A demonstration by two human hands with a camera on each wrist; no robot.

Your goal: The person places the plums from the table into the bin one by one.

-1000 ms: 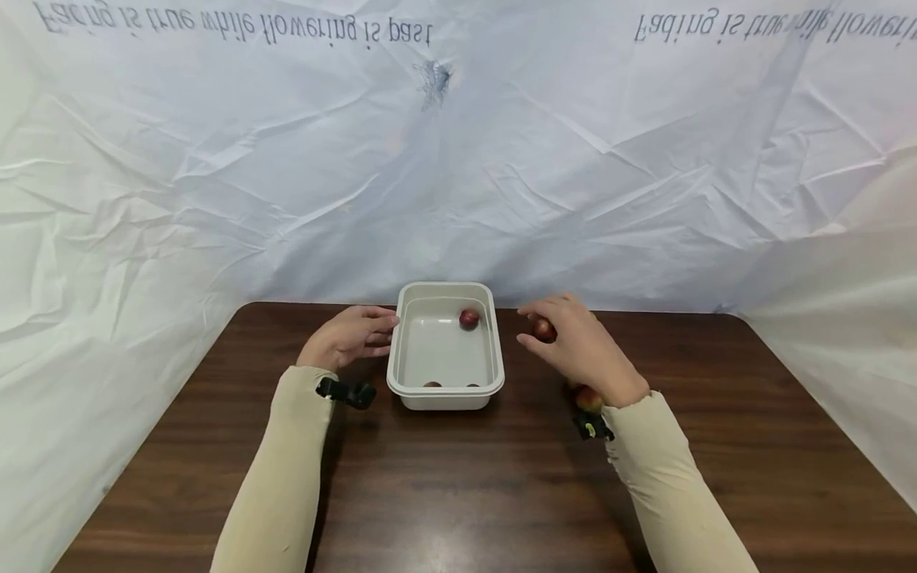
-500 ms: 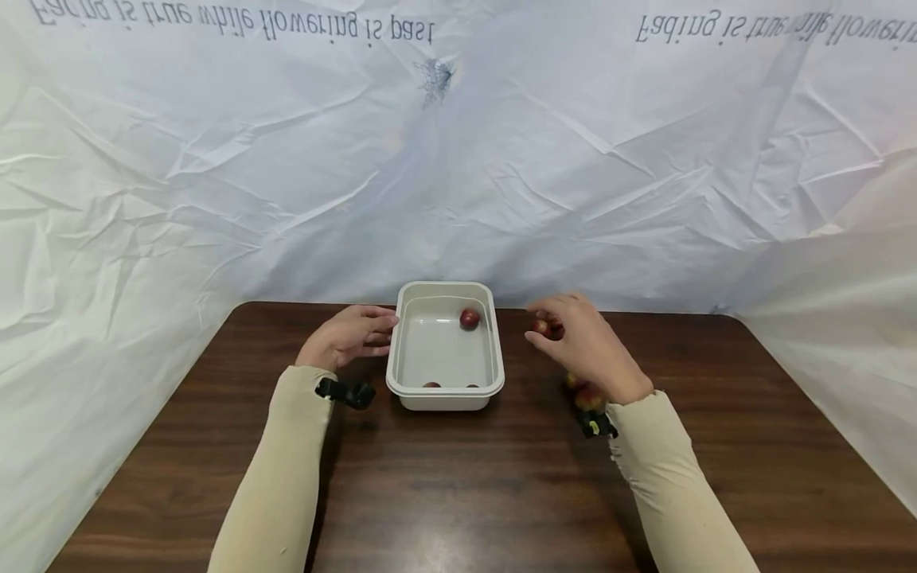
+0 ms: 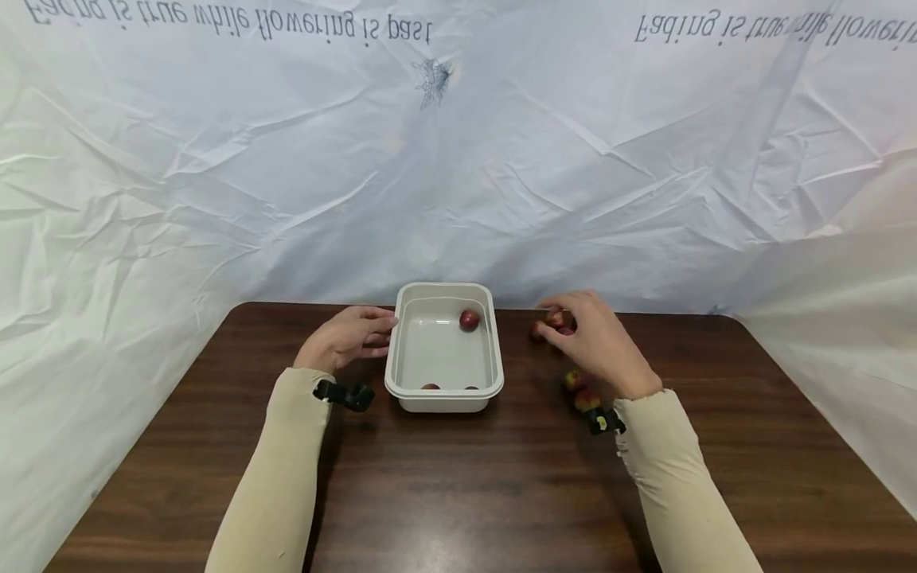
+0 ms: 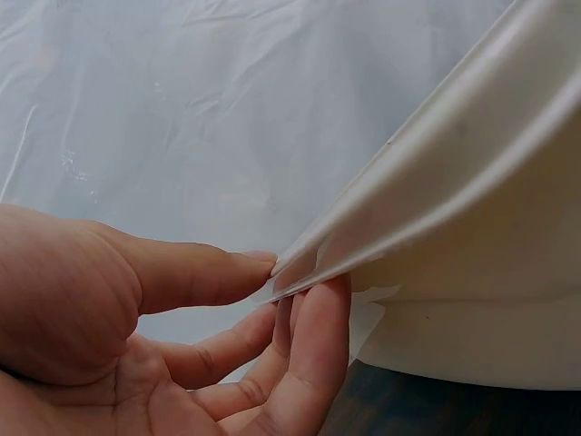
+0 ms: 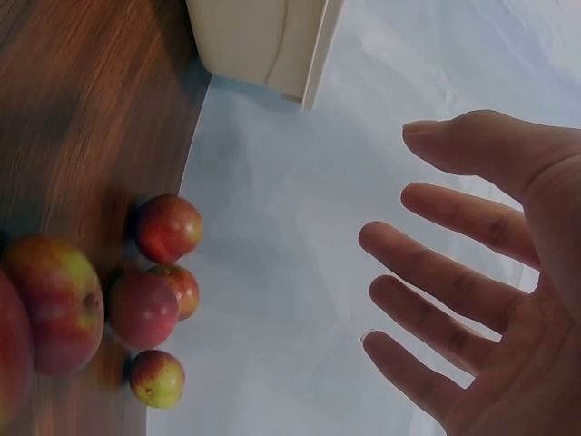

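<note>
My left hand (image 3: 349, 336) pinches the left rim of an off-white plastic container (image 3: 444, 403); in the left wrist view its thumb (image 4: 204, 272) lies over the rim and its fingers curl beneath. Inside the container, a red plum (image 3: 469, 320) sits near the far right corner, and the tops of two others show along the near wall. Right of it, my right hand (image 3: 600, 342) hovers over a small group of red-yellow plums (image 5: 145, 311), partly hiding them in the head view. In the right wrist view its fingers are spread and hold nothing.
Two more plums (image 3: 587, 399) lie on the dark wooden table (image 3: 444, 493), under the right wrist. A white printed sheet (image 3: 458, 183) hangs behind the table's far edge and along both sides. Black straps with small devices sit on both wrists.
My right hand has moved to the right, away from the container, and more of the plums under and beside it show. The left hand and container stay nearly in place.
</note>
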